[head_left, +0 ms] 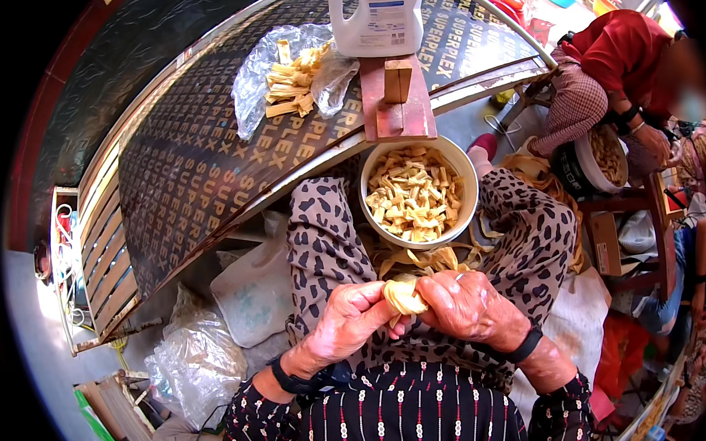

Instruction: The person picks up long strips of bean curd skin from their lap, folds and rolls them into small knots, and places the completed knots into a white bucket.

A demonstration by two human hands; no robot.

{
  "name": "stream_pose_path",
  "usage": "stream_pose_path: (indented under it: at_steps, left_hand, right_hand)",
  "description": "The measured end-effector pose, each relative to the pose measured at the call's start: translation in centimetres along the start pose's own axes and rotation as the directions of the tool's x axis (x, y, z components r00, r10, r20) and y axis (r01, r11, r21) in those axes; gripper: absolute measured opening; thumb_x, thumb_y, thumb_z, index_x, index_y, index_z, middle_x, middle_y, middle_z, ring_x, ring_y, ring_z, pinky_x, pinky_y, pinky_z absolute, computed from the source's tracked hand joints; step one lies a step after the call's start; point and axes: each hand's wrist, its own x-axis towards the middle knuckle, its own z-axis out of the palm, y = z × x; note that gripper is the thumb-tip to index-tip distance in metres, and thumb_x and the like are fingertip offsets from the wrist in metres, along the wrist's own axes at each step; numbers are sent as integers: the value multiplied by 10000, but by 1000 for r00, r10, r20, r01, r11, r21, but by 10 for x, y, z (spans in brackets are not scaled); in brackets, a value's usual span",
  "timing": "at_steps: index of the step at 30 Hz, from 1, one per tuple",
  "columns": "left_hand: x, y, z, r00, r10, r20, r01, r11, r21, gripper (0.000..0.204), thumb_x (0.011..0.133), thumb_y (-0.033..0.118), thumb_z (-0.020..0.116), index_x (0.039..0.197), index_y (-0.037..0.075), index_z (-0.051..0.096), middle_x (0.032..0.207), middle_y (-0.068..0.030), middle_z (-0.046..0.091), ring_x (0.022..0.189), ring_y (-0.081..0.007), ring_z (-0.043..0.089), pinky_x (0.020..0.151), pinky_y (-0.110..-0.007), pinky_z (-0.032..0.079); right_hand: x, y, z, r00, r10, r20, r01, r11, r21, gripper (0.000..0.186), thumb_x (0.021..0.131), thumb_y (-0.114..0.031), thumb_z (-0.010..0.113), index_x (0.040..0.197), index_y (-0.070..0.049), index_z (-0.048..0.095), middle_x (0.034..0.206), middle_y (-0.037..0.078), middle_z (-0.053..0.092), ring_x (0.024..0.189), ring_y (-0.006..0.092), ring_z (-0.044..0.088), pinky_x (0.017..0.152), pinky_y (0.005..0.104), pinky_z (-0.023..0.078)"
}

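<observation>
Over my lap, my left hand [345, 319] and my right hand [467, 310] pinch a pale yellow folded strip [404, 296] between them. The strip looks thin and wound into a small bundle; its material is unclear. Just beyond my hands, between my knees, a white bucket [365, 195] is heaped with short yellow folded pieces [415, 196]. Long loose yellowish strips [441, 258] lie between the bucket and my hands. Both my wrists wear dark bands.
A dark printed board table [185, 169] spans the left and far side. On it lies an open plastic bag [253, 91] of yellow bundles, near a red wooden block stand [408, 122] and a white jug [378, 30]. A co-worker [621, 55] sits right with another bucket [577, 167].
</observation>
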Motion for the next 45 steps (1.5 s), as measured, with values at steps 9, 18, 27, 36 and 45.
stream_pose_path:
  at_steps: [9,18,27,36,45]
  left_hand:
    - [2,15,-19,941,234,243,-323,833,449,159,914,123,530,922,-20,600,739,-65,595,637,-148,577,590,-258,459]
    - [-6,27,-34,928,159,337,-327,781,532,118,866,61,546,798,-28,585,742,-110,586,641,-230,576,583,-309,447]
    - [5,20,-39,947,50,318,-228,799,556,189,852,126,606,956,-31,597,937,-151,622,856,-275,618,753,-340,485]
    - [27,9,-17,923,225,312,-383,596,705,550,719,93,739,1217,19,518,1194,-193,536,1097,-321,540,913,-372,441]
    - [45,0,-8,897,269,351,-434,691,578,252,815,133,648,985,-24,549,813,-131,545,716,-275,560,597,-351,443]
  right_hand:
    - [-2,-5,-25,990,11,138,-18,999,45,334,720,-221,738,902,-27,535,709,62,573,602,220,609,515,321,475]
    - [-9,8,-26,987,90,131,-136,904,405,158,814,-128,651,894,-25,562,626,99,545,529,289,566,455,375,432]
    - [-18,20,-20,948,200,246,-312,728,610,127,832,-97,625,917,-5,602,639,143,572,572,324,573,505,377,428]
    - [-17,28,-12,931,257,260,-365,681,634,111,854,-112,608,885,-5,608,628,165,570,557,326,567,487,369,422]
    - [-22,36,-12,916,265,301,-400,666,630,123,861,-123,606,878,-1,611,639,159,588,562,307,588,502,360,443]
